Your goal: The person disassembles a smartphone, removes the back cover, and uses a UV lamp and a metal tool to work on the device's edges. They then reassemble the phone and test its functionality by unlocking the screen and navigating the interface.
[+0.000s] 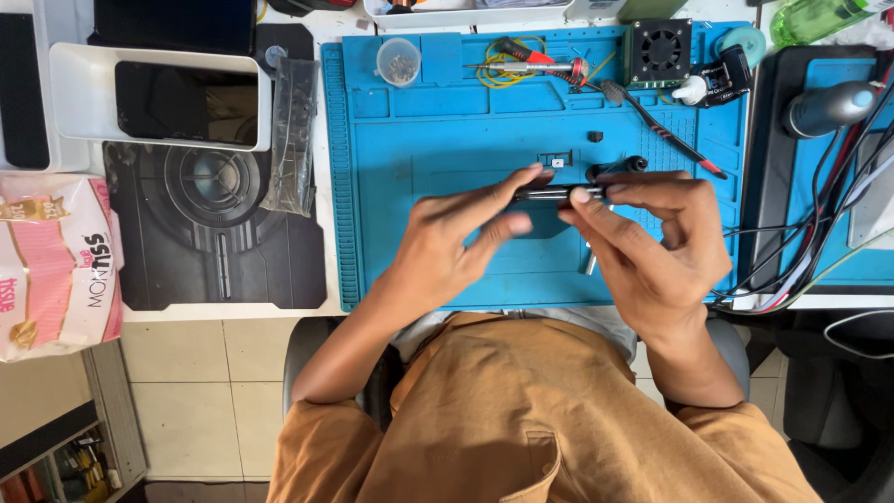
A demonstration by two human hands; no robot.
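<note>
Above a blue silicone work mat (438,140), my left hand (456,237) and my right hand (652,237) both pinch a thin dark device (554,194) held edge-on and level between them. My left fingertips grip its left end and my right thumb and fingers grip its right end. Just beyond it on the mat lie a small black part (556,159) and a dark black tool (616,168). A slim metal piece (590,261) shows below my right fingers.
On the mat's far edge sit a small clear cup of screws (399,61), a red-handled tool with yellow wire (535,63), a small fan module (659,48) and tweezers (661,129). A white tray holding a dark phone (163,98), a plastic bag (293,135) and a tissue pack (56,265) are left. Cables (801,251) trail at right.
</note>
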